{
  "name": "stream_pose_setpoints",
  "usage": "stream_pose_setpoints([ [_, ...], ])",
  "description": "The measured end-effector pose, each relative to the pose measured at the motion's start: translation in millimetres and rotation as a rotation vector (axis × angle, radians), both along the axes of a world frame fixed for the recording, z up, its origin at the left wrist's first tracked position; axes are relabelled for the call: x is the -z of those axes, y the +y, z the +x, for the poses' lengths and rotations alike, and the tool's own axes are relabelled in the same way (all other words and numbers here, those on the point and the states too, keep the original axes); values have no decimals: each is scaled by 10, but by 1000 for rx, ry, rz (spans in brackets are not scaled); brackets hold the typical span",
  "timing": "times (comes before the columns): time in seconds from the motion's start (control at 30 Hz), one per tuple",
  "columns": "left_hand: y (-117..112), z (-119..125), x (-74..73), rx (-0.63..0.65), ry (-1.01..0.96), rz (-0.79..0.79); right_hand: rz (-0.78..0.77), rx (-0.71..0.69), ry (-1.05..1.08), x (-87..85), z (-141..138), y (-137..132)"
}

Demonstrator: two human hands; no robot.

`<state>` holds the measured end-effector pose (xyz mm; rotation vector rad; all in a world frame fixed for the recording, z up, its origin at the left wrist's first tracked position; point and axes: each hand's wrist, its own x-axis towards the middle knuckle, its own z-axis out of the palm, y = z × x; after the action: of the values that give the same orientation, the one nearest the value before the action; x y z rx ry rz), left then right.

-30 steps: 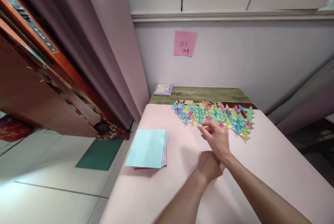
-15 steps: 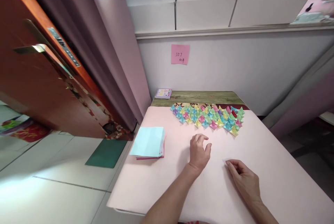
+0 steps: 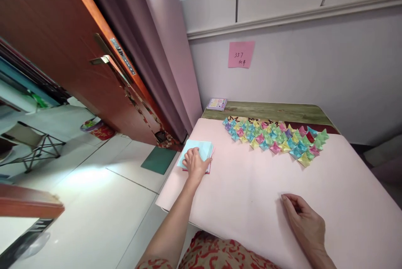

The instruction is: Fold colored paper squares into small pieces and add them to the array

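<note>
Resting palm-down on the stack of paper sheets (image 3: pixel 202 148), the left hand (image 3: pixel 195 163) covers the stack's near part at the table's (image 3: pixel 251 193) left edge. Its fingers (image 3: pixel 189 154) lie bent and relaxed on the pale blue top sheet, clamped around nothing; whether the thumb catches the stack's right edge I cannot tell.

Handling this stack well seems to call for a light touch. The sheets look thin and slippery, so pressing hard would likely drag several at once, while sliding 1 fingertip across the top sheet should shift only that 1. The stack sits close to the table's edge, so a push leftward could tip sheets off.

The blue sheet spreads beyond the fingertips toward the far side, and a pink edge of lower sheets shows just right of the hand.

The right hand (image 3: pixel 306 224) lies well apart on the near right of the table, loosely curled and empty as far as shows. Many small folded paper pieces (image 3: pixel 276 140) lie in rows at the far side.
</note>
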<state>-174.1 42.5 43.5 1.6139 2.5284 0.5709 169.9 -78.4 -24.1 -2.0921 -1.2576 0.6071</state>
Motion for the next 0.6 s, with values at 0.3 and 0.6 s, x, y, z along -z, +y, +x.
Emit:
stream_pose_setpoints([
  [0.3, -3, -27, -99, 12, -104, -28, -56, -41, 15, -49, 21, -31],
  [0.6, -22, -61, -128, 25, -148, -33, -108, -81, 54, -68, 67, -32],
])
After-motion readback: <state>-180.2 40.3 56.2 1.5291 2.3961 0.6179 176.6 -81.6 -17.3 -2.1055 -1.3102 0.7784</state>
